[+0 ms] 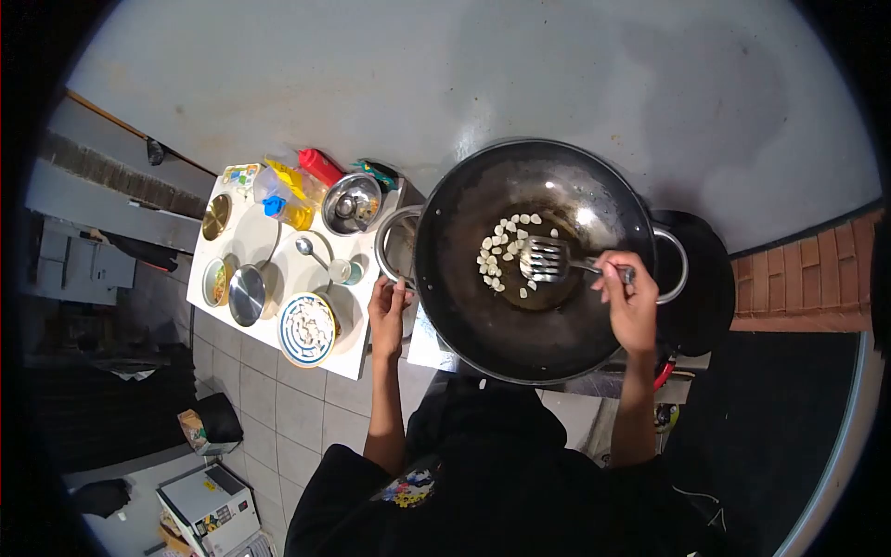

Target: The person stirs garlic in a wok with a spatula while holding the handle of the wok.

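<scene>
A large dark wok (520,339) with two metal loop handles stands in front of me. Small pale pieces (492,255) lie in oil at its middle. My right hand (626,297) is closed on the handle of a slotted metal spatula (545,259), whose head rests among the pieces. At the wok's left loop handle (382,251), my left hand (389,311) has its fingers wrapped at the lower end of the loop.
Left of the wok, a white table (348,360) holds a patterned plate of pale pieces (307,330), a metal bowl (352,204), a red bottle (320,167), an oil bottle (298,216), a glass jar (344,271) and a lid (247,295). A grey wall rises behind.
</scene>
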`<state>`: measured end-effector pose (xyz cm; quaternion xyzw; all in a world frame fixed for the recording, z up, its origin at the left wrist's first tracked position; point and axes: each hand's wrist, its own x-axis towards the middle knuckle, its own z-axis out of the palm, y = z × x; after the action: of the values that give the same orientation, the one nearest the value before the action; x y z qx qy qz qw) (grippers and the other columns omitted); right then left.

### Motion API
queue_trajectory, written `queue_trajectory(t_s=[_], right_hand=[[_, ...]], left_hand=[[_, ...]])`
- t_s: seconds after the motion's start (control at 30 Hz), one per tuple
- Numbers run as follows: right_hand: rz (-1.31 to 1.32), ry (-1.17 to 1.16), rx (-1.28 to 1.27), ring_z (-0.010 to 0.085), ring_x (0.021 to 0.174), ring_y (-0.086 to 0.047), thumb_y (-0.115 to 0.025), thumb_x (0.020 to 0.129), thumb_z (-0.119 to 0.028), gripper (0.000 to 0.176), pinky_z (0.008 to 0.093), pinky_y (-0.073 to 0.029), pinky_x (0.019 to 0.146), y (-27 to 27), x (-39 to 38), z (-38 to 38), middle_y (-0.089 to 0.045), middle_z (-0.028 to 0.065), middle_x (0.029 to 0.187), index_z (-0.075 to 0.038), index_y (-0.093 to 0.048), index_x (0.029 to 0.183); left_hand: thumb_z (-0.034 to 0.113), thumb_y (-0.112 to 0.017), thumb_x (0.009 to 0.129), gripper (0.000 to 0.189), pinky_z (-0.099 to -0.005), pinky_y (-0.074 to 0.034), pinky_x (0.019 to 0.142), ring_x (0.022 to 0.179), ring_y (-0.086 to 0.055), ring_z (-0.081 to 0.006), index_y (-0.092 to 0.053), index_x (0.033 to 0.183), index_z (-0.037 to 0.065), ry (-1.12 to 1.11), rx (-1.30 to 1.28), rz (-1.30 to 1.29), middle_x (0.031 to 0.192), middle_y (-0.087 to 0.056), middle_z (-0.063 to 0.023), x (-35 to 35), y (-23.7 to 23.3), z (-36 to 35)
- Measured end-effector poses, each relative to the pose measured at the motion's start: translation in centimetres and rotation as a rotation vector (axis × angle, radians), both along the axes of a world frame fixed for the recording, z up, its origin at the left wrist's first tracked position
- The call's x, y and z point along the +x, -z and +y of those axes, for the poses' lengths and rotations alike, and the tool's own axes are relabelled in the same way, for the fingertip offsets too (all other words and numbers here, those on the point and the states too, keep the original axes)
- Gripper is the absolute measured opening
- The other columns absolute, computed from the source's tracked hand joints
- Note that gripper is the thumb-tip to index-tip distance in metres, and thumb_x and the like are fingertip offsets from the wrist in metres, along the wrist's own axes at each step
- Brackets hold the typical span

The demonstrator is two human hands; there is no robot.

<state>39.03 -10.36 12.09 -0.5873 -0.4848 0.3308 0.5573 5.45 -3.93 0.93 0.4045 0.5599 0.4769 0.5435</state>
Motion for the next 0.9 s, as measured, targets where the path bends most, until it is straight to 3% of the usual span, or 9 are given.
queue_trajectory(t_s=[0.07, 0.37, 0.53, 0.7, 0.9], right_hand=[[-0.004, -0.067, -0.028, 0.008, 0.069, -0.057, -0.053, 0.094, -0.001, 0.004, 0.0202, -0.043, 0.056, -0.5, 2.0, -0.5, -0.062, 0.0066, 0.093, 0.0, -0.055, 0.097], [0.079, -0.239, -0.079, 0.0082, 0.069, -0.058, -0.053, 0.094, -0.001, 0.004, 0.0201, -0.043, 0.056, 1.4, 3.7, -1.5, -0.062, 0.0081, 0.093, 0.001, -0.054, 0.097], [0.09, -0.249, -0.069, 0.0088, 0.068, -0.059, -0.054, 0.093, 0.001, 0.003, 0.0213, -0.046, 0.057, 2.0, 2.2, -0.6, -0.063, 0.007, 0.094, 0.002, -0.055, 0.095], [-0.023, -0.177, 0.1, 0.0099, 0.067, -0.059, -0.054, 0.092, 0.002, 0.004, 0.0224, -0.047, 0.058, 1.9, 1.5, 0.6, -0.063, 0.0079, 0.092, 0.003, -0.056, 0.095], [0.056, -0.139, 0.057, 0.0113, 0.066, -0.061, -0.056, 0.091, 0.002, 0.004, 0.0227, -0.047, 0.057, 2.5, 0.1, -0.6, -0.064, 0.0082, 0.089, 0.003, -0.056, 0.095]], left_hand=[[0.023, -0.058, 0.096, 0.037, -0.0248, -0.045, 0.074, 0.083, -0.056, -0.0102, -0.049, 0.125, 0.002, -0.048, -0.03, 0.02, 0.094, -0.06, -0.0032, 0.0, -0.3, -0.3], [0.026, -0.057, 0.096, 0.039, -0.0249, -0.045, 0.075, 0.085, -0.057, -0.0096, -0.049, 0.127, 0.004, -0.119, 0.047, 0.048, 0.099, -0.062, -0.0049, -0.2, -1.1, -1.3], [0.027, -0.058, 0.095, 0.042, -0.0252, -0.045, 0.075, 0.086, -0.057, -0.0101, -0.049, 0.129, 0.004, -0.147, 0.083, 0.082, 0.1, -0.063, -0.0055, 0.3, -1.5, -1.1], [0.025, -0.059, 0.095, 0.043, -0.0255, -0.046, 0.075, 0.087, -0.058, -0.0108, -0.049, 0.131, 0.004, -0.144, 0.098, 0.114, 0.101, -0.063, -0.006, -0.1, -1.8, -1.0], [0.024, -0.06, 0.094, 0.042, -0.0239, -0.046, 0.074, 0.087, -0.059, -0.0102, -0.05, 0.13, 0.003, -0.131, 0.109, 0.062, 0.104, -0.063, -0.0059, -0.7, -0.8, -0.3]])
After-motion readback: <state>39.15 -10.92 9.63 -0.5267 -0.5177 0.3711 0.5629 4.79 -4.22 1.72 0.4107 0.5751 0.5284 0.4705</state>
